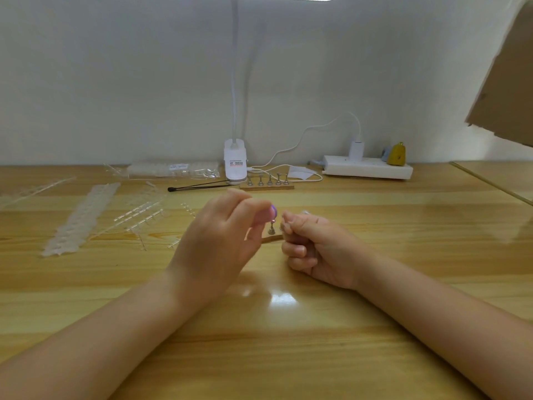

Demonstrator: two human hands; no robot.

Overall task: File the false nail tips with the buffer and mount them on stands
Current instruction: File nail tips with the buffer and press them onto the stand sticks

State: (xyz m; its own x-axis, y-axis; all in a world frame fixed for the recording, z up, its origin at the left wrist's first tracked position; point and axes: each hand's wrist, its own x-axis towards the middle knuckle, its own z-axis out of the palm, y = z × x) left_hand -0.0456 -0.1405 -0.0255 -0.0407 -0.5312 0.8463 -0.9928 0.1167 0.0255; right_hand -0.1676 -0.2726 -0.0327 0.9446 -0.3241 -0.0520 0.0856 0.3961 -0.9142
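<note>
My left hand (222,238) pinches a small purple buffer (272,211) between thumb and fingers. My right hand (314,246) is curled, and its fingertips pinch a clear false nail tip (284,223) right next to the buffer. Just behind and between the hands, a small metal stand (271,230) sits on a wooden base strip (271,239), mostly hidden by the hands. Farther back, a second wooden strip (266,187) carries several metal stands.
Clear plastic nail-tip sprues (144,217) and a white strip (82,217) lie at the left. A black brush (199,186), a clip lamp (235,163), a bag of tips (173,169), a power strip (367,167) and cardboard (507,82) line the back and right.
</note>
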